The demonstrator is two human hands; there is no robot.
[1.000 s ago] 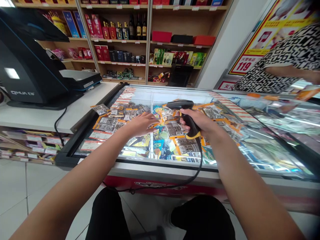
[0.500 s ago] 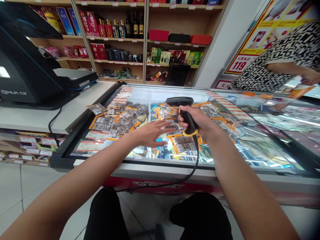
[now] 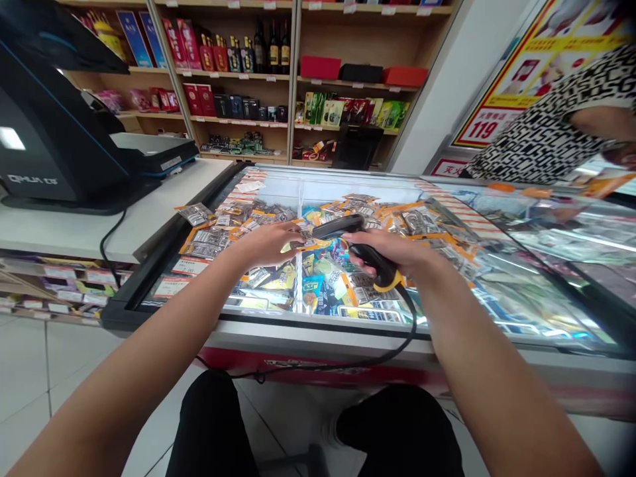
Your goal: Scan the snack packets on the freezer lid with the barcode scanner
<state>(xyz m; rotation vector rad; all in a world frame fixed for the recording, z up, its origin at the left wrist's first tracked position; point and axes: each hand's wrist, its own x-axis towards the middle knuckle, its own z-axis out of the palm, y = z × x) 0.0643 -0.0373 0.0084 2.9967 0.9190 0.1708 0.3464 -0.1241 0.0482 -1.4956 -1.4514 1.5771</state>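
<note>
One left hand [image 3: 265, 246] pinches an orange-edged packet [image 3: 309, 248], right hand [image 3: 390, 246], apart from it, grips a corded barcode scanner [image 3: 373, 258], chest freezer [image 3: 322, 330] below.

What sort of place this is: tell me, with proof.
Probably a shop: the right hand holds a barcode scanner over packets on a glass-topped chest, and price-tagged shelves of bottles and boxes stand behind.
</note>
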